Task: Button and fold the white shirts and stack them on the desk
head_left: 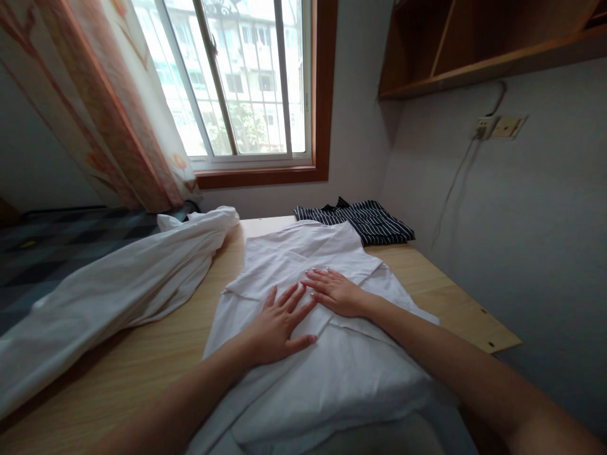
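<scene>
Left hand (279,325) laid flat with fingers spread, right hand (336,293) beside it, fingers outstretched, both palms down on a white garment (351,366) across the wooden table (441,272), striped clothing (379,221) just beyond.

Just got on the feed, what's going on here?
A person's left hand and right hand rest flat on a white garment spread over a wooden table. A folded striped garment lies just beyond it, and another white cloth lies along the table's left side.
</scene>
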`<action>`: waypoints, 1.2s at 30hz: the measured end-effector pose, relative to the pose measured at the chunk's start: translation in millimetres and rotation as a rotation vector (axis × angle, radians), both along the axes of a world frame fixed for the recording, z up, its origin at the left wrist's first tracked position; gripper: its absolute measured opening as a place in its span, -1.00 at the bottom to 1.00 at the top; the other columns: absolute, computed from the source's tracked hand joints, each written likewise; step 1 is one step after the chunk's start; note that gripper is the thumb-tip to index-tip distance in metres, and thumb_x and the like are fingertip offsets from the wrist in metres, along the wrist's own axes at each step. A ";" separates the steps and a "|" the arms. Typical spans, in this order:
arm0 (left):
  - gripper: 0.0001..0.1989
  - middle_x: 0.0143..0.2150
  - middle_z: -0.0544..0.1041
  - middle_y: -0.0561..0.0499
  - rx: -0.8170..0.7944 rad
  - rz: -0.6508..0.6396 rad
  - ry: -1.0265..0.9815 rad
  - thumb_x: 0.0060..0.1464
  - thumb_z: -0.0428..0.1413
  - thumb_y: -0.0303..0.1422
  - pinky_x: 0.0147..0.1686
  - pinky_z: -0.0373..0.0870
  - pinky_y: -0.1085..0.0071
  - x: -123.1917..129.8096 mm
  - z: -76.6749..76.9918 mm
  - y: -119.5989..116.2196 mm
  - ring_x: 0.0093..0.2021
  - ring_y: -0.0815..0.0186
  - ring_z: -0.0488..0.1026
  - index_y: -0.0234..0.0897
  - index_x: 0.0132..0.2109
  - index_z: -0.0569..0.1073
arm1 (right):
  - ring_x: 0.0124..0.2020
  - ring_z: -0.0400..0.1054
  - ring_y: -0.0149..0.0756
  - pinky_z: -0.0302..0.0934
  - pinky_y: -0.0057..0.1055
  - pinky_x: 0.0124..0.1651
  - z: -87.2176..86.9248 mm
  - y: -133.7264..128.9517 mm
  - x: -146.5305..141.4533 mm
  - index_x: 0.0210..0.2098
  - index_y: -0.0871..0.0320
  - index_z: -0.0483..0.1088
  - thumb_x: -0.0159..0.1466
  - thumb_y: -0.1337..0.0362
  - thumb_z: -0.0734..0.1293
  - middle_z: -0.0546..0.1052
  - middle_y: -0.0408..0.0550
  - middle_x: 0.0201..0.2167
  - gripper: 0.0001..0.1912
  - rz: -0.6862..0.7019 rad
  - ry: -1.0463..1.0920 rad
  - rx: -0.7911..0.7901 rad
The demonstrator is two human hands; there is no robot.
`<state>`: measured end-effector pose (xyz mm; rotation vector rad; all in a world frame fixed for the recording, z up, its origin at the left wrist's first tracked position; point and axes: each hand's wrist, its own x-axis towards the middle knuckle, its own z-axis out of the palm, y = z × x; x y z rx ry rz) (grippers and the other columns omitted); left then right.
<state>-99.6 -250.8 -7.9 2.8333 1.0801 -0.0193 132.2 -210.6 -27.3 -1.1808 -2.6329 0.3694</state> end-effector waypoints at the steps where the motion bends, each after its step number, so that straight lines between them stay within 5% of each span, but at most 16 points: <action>1: -0.21 0.51 -0.12 -0.17 0.001 -0.002 -0.002 0.24 -0.16 0.19 0.37 -0.32 -0.22 0.0 0.2 -0.1 0.50 -0.05 -0.21 -0.02 0.47 -0.06 | 0.48 -0.18 -0.27 -0.35 -0.13 0.47 0.6 3.4 1.5 0.42 0.00 0.08 0.48 -0.03 -0.02 0.04 -0.09 0.46 -0.41 -0.006 -0.009 -0.014; 14: -0.24 0.51 -0.14 -0.16 -0.048 0.011 -0.012 0.24 -0.17 0.20 0.35 -0.33 -0.27 0.0 4.2 -2.0 0.49 -0.07 -0.21 0.02 0.46 0.00 | 0.50 -0.34 -0.15 -0.47 -0.05 0.46 -5.4 83.3 39.2 0.44 0.08 0.03 0.46 -0.05 -0.05 -0.09 -0.06 0.49 -0.34 -0.317 -0.165 0.041; 22: -0.22 0.51 -0.14 -0.18 -0.059 0.017 0.012 0.24 -0.20 0.20 0.35 -0.34 -0.27 1.6 6.4 -2.8 0.50 -0.07 -0.23 -0.03 0.46 -0.01 | 0.50 -0.32 -0.18 -0.45 -0.29 0.46 -13.5 111.9 49.0 0.45 0.45 -0.16 0.42 -0.15 -0.06 -0.14 0.20 0.48 -0.11 -0.563 -0.120 0.034; 36: -0.22 0.51 -0.13 -0.16 -0.064 0.020 -0.001 0.23 -0.19 0.21 0.37 -0.34 -0.25 1.6 7.3 -4.7 0.50 -0.06 -0.23 -0.01 0.46 0.02 | 0.49 -0.30 -0.12 -0.47 -0.26 0.45 -10.3 151.5 43.3 0.44 0.49 -0.15 0.41 -0.19 -0.10 -0.12 0.28 0.47 -0.07 -0.750 -0.167 0.050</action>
